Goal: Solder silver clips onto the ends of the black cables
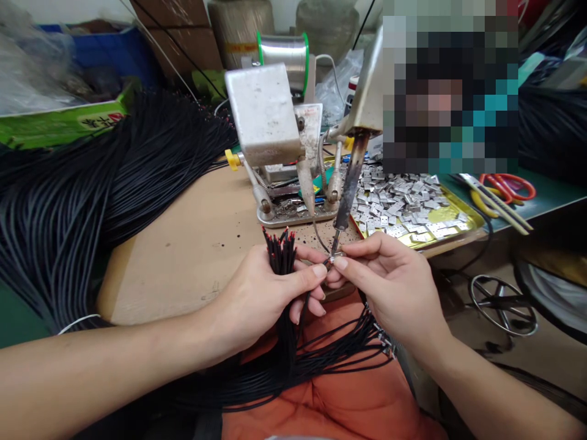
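Note:
My left hand (293, 281) is closed around a bundle of black cables (280, 253) with red wire ends pointing up. Between its thumb and finger, one cable end is pinched out toward the right. My right hand (394, 275) pinches a small silvery metal part (337, 256) against that cable end. The tip of a soldering iron (347, 195), fixed in a stand, comes down onto the part or just beside it. A thin solder wire (318, 235) runs from a pointed feeder nozzle (306, 186) to the same spot.
A yellow tray (468, 223) holds many small metal parts at the right. Red-handled scissors (509, 188) lie beyond it. A solder spool (284, 61) stands behind the feeder. Many black cables (151, 159) cover the left side; more hang across my lap. A person is across the table.

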The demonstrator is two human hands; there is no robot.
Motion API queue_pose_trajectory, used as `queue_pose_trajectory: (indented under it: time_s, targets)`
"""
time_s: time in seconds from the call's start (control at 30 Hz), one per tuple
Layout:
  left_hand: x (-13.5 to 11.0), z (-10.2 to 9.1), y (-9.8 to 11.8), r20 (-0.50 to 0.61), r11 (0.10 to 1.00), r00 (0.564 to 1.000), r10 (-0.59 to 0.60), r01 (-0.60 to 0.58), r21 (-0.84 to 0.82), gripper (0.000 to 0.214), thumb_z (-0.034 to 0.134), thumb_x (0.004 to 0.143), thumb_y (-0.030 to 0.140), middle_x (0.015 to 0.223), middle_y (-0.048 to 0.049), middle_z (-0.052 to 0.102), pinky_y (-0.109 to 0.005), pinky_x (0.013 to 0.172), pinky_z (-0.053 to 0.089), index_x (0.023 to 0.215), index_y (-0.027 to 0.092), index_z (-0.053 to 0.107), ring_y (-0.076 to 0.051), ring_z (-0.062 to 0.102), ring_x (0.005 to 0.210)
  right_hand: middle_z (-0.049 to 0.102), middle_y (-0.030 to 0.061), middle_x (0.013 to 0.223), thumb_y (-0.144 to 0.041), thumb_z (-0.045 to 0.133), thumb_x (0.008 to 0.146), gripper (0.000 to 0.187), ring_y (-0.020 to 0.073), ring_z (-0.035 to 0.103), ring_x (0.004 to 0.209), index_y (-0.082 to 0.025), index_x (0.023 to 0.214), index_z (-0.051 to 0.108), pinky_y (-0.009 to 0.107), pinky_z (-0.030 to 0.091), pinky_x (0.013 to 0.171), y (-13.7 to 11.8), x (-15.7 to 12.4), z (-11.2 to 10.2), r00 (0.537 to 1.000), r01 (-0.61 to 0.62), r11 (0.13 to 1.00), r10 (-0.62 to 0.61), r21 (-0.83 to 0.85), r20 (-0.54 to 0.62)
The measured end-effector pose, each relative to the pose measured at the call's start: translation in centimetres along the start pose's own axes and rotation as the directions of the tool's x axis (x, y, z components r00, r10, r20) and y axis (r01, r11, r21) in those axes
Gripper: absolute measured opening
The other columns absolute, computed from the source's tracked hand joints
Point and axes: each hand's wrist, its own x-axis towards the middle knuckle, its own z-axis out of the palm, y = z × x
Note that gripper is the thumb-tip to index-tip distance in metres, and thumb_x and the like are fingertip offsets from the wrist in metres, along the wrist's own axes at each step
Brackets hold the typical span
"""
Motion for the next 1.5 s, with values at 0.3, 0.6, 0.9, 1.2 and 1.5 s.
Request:
queue_pose_trajectory:
  time_s: [0.3, 0.6, 0.9, 1.2, 1.5]
  targets:
    - [0.1, 0.0, -0.2, 0.017, 1.000, 1.000, 0.008, -0.008, -0.001, 0.025, 0.072, 0.089, 0.031, 0.065, -0.0011, 0.070, -0.015, 0.041, 0.045, 0.105, 0.013, 0.066, -0.012, 0.067, 0.052, 0.075, -0.0005, 0.071, -0.018, 0.081, 0.082, 0.014, 0.0125, 0.075, 0.066, -0.021, 0.086, 0.068, 0.022, 0.064, 0.067, 0.1, -0.1, 0.3, 0.999, 0.036, 0.999, -0.036, -0.009, -0.032]
    - [-0.1, 0.0, 0.1, 0.028, 1.000, 1.000, 0.014, -0.014, 0.014, 0.026, 0.072, 0.090, 0.032, 0.064, -0.0015, 0.070, -0.015, 0.042, 0.045, 0.105, 0.012, 0.066, -0.011, 0.065, 0.051, 0.075, -0.0007, 0.072, -0.020, 0.080, 0.083, 0.014, 0.0138, 0.075, 0.067, -0.021, 0.087, 0.068, 0.025, 0.064, 0.067, 0.1, -0.2, 0.3, 0.998, 0.038, 0.999, -0.039, -0.016, -0.040]
    - [-0.1, 0.0, 0.2, 0.014, 1.000, 1.000, -0.007, 0.006, 0.026, 0.025, 0.072, 0.089, 0.031, 0.063, -0.0013, 0.071, -0.015, 0.041, 0.044, 0.104, 0.012, 0.067, -0.010, 0.064, 0.049, 0.074, -0.0005, 0.073, -0.021, 0.081, 0.082, 0.014, 0.0143, 0.075, 0.066, -0.021, 0.086, 0.068, 0.025, 0.065, 0.066, -0.2, -0.3, 0.3, 0.996, 0.052, 0.994, -0.058, -0.101, -0.065]
    - [-0.3, 0.0, 0.3, 0.006, 0.998, 1.000, -0.023, 0.022, 0.062, 0.029, 0.074, 0.087, 0.034, 0.064, -0.0020, 0.070, -0.016, 0.042, 0.045, 0.105, 0.012, 0.068, -0.012, 0.067, 0.052, 0.073, -0.0006, 0.072, -0.024, 0.083, 0.080, 0.018, 0.0155, 0.074, 0.065, -0.022, 0.084, 0.065, 0.027, 0.064, 0.065, -0.5, -0.4, 0.5, 0.996, 0.071, 0.986, -0.079, -0.148, -0.047]
    - [-1.0, 0.6, 0.7, 0.122, 0.986, 0.987, -0.100, 0.082, 0.144, 0.036, 0.081, 0.079, 0.036, 0.065, -0.0028, 0.071, -0.019, 0.045, 0.046, 0.104, 0.014, 0.070, -0.013, 0.063, 0.052, 0.076, 0.0055, 0.081, -0.035, 0.082, 0.078, 0.020, 0.0224, 0.073, 0.077, -0.022, 0.092, 0.075, 0.033, 0.061, 0.067, -3.6, -2.0, -2.1, 0.988, 0.139, 0.912, -0.099, -0.387, 0.122]
